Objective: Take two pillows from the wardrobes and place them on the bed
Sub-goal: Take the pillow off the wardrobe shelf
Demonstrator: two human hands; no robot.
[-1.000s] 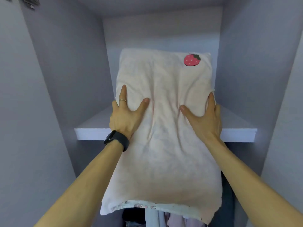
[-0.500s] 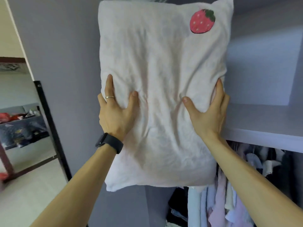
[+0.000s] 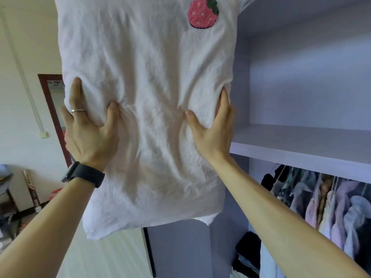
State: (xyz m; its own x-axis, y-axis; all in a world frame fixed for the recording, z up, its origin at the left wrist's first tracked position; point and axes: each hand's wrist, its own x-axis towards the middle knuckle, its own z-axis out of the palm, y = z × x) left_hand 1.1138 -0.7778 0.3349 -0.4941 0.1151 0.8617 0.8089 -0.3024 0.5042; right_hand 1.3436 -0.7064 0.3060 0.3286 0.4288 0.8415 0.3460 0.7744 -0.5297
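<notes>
White cotton fills the head view: a pillow (image 3: 144, 117), its creased case sewn with a pink strawberry patch (image 3: 203, 14) near the top right corner, is held upright at arm's length in front of the wardrobe, off the lilac shelf (image 3: 301, 145) to its right. The left grip (image 3: 88, 135), with a silver ring (image 3: 77, 110) on one finger and a black smartwatch (image 3: 84, 174) at the wrist, clamps the pillow's left edge, thumb dug into the front of the case, most other fingers hidden behind it. The right grip (image 3: 212, 133) mirrors it on the opposite edge, thumb pressed into the cloth and fingers curled round the side; the fabric puckers between the two thumbs. Neither grip has anything else in it. Below the shelf hangs a row of clothes (image 3: 331, 201) in pale pinks, blues and black. Left of the pillow are a cream wall and a dark red door frame (image 3: 52, 117); no bed is in view

The step in hand appears to be carrying one pillow away from the wardrobe, which puts the task at an early stage. The next move would call for turning toward the bed, keeping both edges pinched so the soft pillow does not slip, then lowering it flat onto the bed
</notes>
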